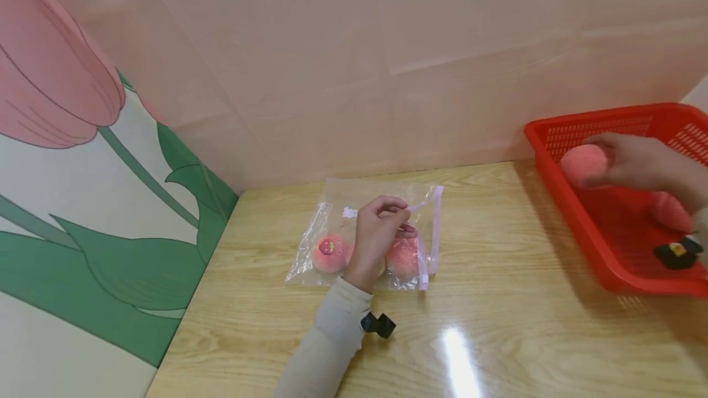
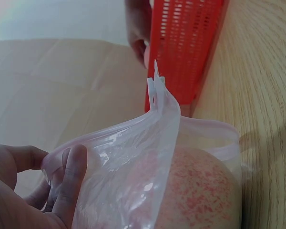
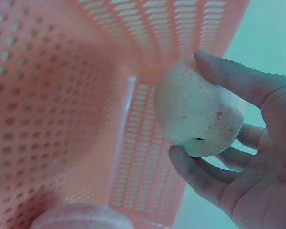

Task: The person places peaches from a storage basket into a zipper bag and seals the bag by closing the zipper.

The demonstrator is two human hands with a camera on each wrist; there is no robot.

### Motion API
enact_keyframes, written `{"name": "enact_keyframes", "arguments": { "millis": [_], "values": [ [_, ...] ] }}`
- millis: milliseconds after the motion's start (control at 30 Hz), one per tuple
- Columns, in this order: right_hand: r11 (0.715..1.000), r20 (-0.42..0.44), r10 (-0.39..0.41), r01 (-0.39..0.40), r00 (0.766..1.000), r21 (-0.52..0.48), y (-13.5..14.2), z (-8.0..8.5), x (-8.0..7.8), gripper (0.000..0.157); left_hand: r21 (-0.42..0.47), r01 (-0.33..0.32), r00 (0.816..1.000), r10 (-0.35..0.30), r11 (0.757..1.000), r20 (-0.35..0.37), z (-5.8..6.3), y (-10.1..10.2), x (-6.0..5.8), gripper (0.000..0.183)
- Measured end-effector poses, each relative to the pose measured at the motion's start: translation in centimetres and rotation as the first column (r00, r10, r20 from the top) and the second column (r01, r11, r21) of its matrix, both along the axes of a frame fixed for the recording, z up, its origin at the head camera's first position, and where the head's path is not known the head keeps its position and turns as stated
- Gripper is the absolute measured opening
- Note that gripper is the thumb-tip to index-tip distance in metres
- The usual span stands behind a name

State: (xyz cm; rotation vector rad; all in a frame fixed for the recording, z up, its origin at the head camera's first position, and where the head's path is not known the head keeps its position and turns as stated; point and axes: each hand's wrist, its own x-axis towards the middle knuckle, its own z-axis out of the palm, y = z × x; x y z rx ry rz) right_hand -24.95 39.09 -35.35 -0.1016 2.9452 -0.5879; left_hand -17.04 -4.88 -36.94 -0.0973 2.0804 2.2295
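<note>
My left hand pinches the rim of a clear zip bag with a pale pink slider strip. The bag lies on the table with its mouth to the right, partly parted in the left wrist view. Inside it are pink peaches, one peach at the left and another peach near the mouth; my hand and wrist hide the middle. Over the red basket at the right, my right hand grips a speckled pink peach, thumb on one side and fingers on the other.
The red basket has slotted walls and stands on the wooden table. Another peach lies inside it. A pink sheet hangs behind the table, and a tulip-printed panel borders the left side.
</note>
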Motion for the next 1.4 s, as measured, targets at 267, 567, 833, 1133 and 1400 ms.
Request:
{"name": "enact_keyframes", "arguments": {
  "millis": [267,567,833,1133,1400],
  "values": [
    [0.999,-0.065,0.022,-0.020,0.998,0.039,-1.8,0.9,0.7,0.107,-0.002,0.000,1.000,0.000,1.000,0.019,-0.1,0.0,0.0,0.012],
    [0.999,-0.172,0.032,-0.036,0.985,-0.023,-2.5,2.4,1.7,0.100,0.034,0.004,1.000,-0.004,0.999,-0.001,0.0,0.2,-0.1,0.019],
    [0.998,-0.089,-0.005,-0.001,0.996,-0.060,-5.3,3.8,3.2,0.108,0.029,0.006,1.000,-0.006,1.000,-0.009,-0.1,0.1,-0.1,0.011],
    [0.996,-0.120,0.082,-0.086,0.989,-0.031,-8.6,4.7,4.2,0.103,0.040,0.006,1.000,-0.005,0.999,-0.026,-0.2,0.0,-0.1,0.009],
    [0.986,-0.181,0.166,-0.165,0.969,0.021,-10.6,5.8,5.4,0.101,0.037,0.014,0.999,-0.012,0.999,-0.033,-0.1,0.0,-0.1,0.016]
  ]
}}
